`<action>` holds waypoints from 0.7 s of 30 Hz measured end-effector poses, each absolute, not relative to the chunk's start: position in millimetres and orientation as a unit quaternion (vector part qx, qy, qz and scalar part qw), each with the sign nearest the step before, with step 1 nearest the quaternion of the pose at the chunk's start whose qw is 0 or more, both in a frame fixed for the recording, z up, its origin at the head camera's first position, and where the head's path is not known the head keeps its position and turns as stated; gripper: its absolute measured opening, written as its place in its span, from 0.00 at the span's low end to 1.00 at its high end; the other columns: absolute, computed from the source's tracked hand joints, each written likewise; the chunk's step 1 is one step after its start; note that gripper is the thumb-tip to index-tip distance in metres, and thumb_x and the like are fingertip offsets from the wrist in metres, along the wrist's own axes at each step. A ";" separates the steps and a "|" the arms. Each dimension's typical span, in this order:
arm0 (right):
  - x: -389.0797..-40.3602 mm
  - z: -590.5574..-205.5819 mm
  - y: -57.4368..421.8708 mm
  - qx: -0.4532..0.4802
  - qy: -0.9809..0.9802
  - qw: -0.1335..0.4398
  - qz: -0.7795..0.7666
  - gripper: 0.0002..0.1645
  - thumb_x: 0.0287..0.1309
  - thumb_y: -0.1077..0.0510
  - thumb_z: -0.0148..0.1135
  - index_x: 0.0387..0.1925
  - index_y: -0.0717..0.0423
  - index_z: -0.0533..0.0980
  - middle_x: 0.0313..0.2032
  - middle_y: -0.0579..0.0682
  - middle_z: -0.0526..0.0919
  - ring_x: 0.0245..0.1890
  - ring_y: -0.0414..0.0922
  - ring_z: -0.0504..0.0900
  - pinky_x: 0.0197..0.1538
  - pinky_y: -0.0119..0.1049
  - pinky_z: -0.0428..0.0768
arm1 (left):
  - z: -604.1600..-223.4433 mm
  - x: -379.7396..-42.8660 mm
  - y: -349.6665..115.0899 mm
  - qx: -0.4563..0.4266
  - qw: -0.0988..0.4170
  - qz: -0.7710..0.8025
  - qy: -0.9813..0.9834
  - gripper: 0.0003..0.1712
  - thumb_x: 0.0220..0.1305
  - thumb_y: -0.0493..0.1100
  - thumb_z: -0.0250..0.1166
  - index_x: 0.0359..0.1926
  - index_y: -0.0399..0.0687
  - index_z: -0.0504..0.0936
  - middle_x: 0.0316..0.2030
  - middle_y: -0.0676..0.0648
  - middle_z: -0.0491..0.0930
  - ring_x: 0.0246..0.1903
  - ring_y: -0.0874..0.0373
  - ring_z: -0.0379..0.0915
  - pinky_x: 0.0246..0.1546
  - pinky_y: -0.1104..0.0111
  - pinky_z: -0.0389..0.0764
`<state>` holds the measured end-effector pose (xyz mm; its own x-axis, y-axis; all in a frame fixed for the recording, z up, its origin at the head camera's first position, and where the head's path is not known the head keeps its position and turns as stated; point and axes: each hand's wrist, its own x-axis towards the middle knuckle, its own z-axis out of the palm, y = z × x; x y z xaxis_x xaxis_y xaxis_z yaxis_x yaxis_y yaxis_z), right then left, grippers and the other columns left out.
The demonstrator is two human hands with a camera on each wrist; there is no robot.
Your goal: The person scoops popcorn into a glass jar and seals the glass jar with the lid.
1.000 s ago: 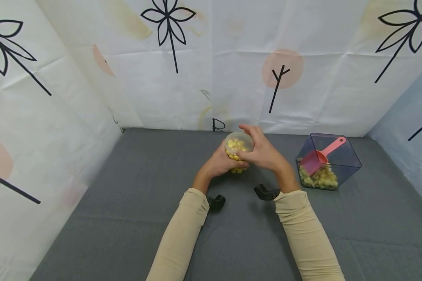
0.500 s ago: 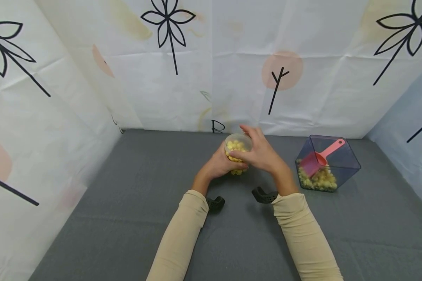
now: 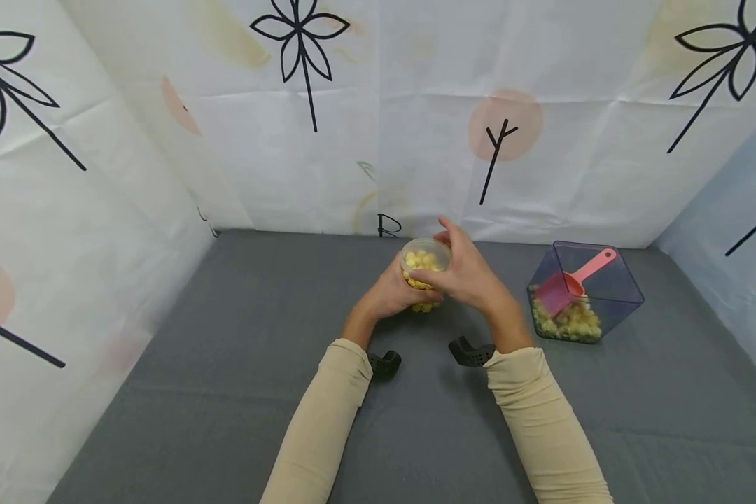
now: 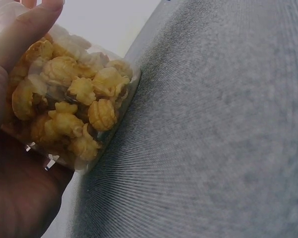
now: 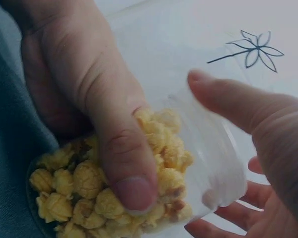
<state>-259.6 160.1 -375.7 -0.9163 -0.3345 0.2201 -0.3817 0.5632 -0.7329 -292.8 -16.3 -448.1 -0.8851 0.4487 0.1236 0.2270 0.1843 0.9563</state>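
A clear plastic jar of yellow popcorn [image 3: 423, 260] stands on the grey cloth, its translucent top facing up. Round its lower side my left hand [image 3: 390, 288] grips it, thumb across the front. My right hand [image 3: 469, 274] holds the jar's upper rim from the right, thumb at the near side and fingers at the far side, one finger raised. Popcorn pressed against the wall of the jar [image 4: 69, 104] shows close up in the left wrist view. In the right wrist view, the thumb of the right hand [image 5: 283, 124] lies by the whitish top.
To the right stands a clear bluish open bin [image 3: 620, 308] with popcorn at its bottom. A pink scoop [image 3: 570, 283] leans inside it, handle up. Grey cloth [image 3: 258, 315] covers the table, and white patterned sheets [image 3: 416, 154] rise at the back and sides.
The right hand's fingers have shifted slightly at the jar's rim, and one finger points up more. The left hand and jar have stayed in place; the view has moved a little.
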 end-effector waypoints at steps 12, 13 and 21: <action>-259.0 -376.8 161.0 0.248 -0.862 0.015 0.442 0.58 0.61 0.54 0.67 0.82 0.49 0.43 0.80 0.57 0.51 0.80 0.57 0.54 0.74 0.61 0.62 | -448.4 -292.9 -14.5 0.235 0.087 0.609 0.752 0.51 0.51 0.40 0.81 0.69 0.55 0.59 0.57 0.47 0.73 0.52 0.54 0.74 0.52 0.63 0.80; -258.9 -376.8 160.7 0.249 -0.862 0.014 0.441 0.57 0.61 0.55 0.67 0.82 0.50 0.44 0.80 0.57 0.52 0.79 0.57 0.55 0.74 0.61 0.62 | -448.5 -292.6 -14.4 0.235 0.085 0.609 0.752 0.50 0.51 0.40 0.81 0.69 0.55 0.59 0.57 0.47 0.73 0.52 0.54 0.74 0.52 0.63 0.80; -258.0 -379.3 151.0 0.192 -0.890 0.058 0.410 0.58 0.57 0.46 0.74 0.80 0.54 0.52 0.70 0.61 0.67 0.73 0.61 0.58 0.71 0.62 0.64 | -449.6 -291.9 -16.1 0.228 0.088 0.604 0.759 0.49 0.52 0.41 0.81 0.68 0.54 0.60 0.56 0.46 0.73 0.50 0.53 0.75 0.50 0.64 0.81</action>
